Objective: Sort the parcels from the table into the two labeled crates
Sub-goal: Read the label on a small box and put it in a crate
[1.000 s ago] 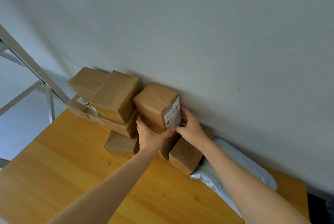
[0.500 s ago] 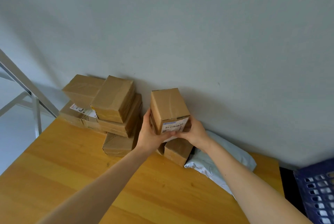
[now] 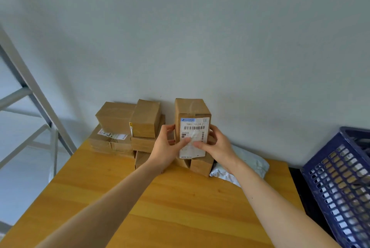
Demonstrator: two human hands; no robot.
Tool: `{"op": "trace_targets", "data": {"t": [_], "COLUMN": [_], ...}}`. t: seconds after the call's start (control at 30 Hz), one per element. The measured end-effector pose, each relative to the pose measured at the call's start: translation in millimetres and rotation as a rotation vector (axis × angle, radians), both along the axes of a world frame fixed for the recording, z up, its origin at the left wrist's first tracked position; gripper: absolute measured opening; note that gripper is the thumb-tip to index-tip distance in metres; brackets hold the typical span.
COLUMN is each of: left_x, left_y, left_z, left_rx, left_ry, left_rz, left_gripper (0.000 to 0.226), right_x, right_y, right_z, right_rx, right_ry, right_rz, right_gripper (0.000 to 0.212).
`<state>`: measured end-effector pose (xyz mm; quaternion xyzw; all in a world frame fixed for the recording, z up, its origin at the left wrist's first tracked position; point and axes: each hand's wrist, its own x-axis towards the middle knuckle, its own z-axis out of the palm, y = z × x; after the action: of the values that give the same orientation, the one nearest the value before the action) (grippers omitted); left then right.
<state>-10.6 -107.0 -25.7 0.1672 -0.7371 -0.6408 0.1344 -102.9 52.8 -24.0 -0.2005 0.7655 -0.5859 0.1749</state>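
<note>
Cardboard parcel (image 3: pixel 192 110): stood upright in the air above the far part of the tabletop, close to the wall and held between both hands, with its labelled face turned toward the camera.
Shipping label (image 3: pixel 193 130): white, with a barcode and a row of printed digits near the top. Its lower half was crumpled and partly covered by both thumbs.
Left hand (image 3: pixel 165 147): gripped the parcel's left side, with the fingers (image 3: pixel 170 128) curled round the left edge and the thumb pressed on the label.
Right hand (image 3: pixel 219 145): gripped the parcel's right side, with the fingers (image 3: pixel 212 130) wrapped round the right edge and the thumb on the label's lower half.
Tabletop (image 3: pixel 160 197): yellow wood, its far edge against the wall (image 3: pixel 200 37).
Stack of cardboard boxes (image 3: pixel 128 127): taped brown boxes piled against the wall just left of the held parcel, one showing a white label.
Small box (image 3: pixel 201 164): sat on the tabletop directly below the held parcel.
Grey poly mailer (image 3: pixel 248 164): lay flat by the wall, just right of the small box.
Blue crate (image 3: pixel 340 177): perforated plastic, off the tabletop's right end; its contents could not be made out.
Metal frame (image 3: pixel 30 91): grey bars slanted at the left.
</note>
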Motion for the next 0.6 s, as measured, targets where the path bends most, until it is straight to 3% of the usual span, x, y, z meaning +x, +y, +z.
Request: {"op": "trace_targets", "data": {"t": [0.23, 0.6], "left_x": [78, 158], "left_y": [-16, -30], "left_z": [33, 58], "left_rx": [-0.007, 0.011], "left_ry": [0.085, 0.054], "left_rz": [-0.054, -0.202], "left_gripper": [0.056, 0.056], "right_x": [81, 174], "right_y": [-1, 9], "right_z": [30, 50], "right_rx": [-0.053, -0.122], "right_ry": [0.078, 0.062], "right_rz": [-0.040, -0.070], "right_gripper": [0.076, 0.074]}}
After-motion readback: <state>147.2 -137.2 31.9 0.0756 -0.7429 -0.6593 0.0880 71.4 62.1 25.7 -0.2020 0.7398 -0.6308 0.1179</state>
